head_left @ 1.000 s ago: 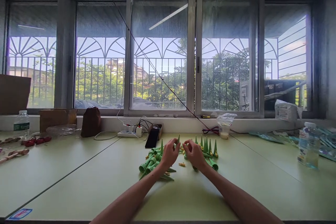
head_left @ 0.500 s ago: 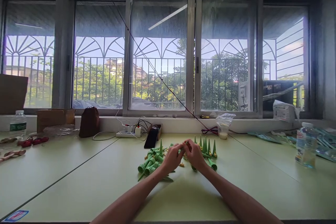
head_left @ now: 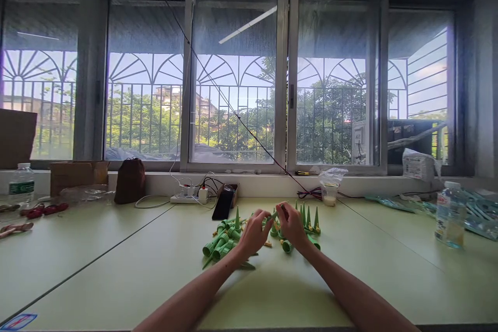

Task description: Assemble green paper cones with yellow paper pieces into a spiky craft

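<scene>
My left hand and my right hand meet over the table, fingers closed on a small green plastic piece that spans the gap between them. Its exact shape is partly covered by the fingers. To the left, beside my left forearm, lies a pile of green plastic tubes mixed with pointed pieces. One green cone stands upright behind that pile. Beyond my right hand stand several green cones with small yellow parts at their bases. Another green tube lies under my right wrist.
A phone and a power strip are at the back, near a dark drawstring bag. A bagged cup stands back right. Bottles stand right and far left. Windows line the wall behind.
My hands have drawn slightly apart, showing more of the green piece between them. My right hand has tilted a little, and the green tube below it shows more. The view has shifted slightly.
</scene>
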Tool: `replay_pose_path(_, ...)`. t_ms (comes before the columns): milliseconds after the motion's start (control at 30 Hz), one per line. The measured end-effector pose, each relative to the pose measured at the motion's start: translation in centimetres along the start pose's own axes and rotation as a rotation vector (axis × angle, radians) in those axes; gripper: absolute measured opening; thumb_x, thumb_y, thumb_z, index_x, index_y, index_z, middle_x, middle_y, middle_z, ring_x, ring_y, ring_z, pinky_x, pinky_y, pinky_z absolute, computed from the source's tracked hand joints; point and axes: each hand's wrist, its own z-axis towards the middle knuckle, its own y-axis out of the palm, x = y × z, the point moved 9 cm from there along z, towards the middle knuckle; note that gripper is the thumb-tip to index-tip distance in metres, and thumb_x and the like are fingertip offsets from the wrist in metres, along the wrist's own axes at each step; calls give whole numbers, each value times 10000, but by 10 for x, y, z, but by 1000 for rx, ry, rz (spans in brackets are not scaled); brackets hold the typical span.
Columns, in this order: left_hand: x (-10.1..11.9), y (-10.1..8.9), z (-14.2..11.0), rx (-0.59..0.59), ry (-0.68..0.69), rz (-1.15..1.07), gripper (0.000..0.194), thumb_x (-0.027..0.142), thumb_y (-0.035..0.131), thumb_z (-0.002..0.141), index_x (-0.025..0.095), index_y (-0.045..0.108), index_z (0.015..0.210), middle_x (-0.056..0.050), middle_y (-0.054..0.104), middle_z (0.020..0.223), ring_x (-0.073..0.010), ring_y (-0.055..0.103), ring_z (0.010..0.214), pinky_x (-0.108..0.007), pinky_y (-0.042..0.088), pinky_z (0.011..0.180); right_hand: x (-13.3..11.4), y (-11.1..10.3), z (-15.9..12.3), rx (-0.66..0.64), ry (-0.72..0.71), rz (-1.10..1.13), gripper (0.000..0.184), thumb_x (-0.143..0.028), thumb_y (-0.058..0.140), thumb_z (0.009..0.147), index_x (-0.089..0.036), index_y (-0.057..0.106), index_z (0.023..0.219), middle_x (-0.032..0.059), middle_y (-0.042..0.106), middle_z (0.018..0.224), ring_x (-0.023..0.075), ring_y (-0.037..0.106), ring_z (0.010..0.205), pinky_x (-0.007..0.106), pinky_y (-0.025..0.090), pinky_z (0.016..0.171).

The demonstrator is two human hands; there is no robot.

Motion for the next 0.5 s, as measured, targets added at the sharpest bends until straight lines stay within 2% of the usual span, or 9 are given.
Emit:
replay_pose_path(167,-5,-2,0,54,-32,8,193,301,450,915,194,593,986,-45,605,976,-112,560,640,-249,445,656,1,-16,4,95,-26,-64,395,-417,338,964,-185,532,710,-11,512,579,127,446,541,234,313,553)
replay_pose_path(367,-5,-4,0,79,-34,15,176,268,449,900,196,595,965,-41,617,955,-114,554,621,-245,438,623,5,-34,9,209,-90,-78,355,-400,336,970,-179,563,811,31,589,716,145,518,642,244,383,640)
replay_pose_path(500,-4,-3,0,83,-34,22,174,263,449,895,189,599,943,-40,614,926,-107,532,587,-245,428,610,8,-57,14,332,-111,-115,340,-400,342,968,-172,558,839,56,610,753,158,544,671,258,406,664)
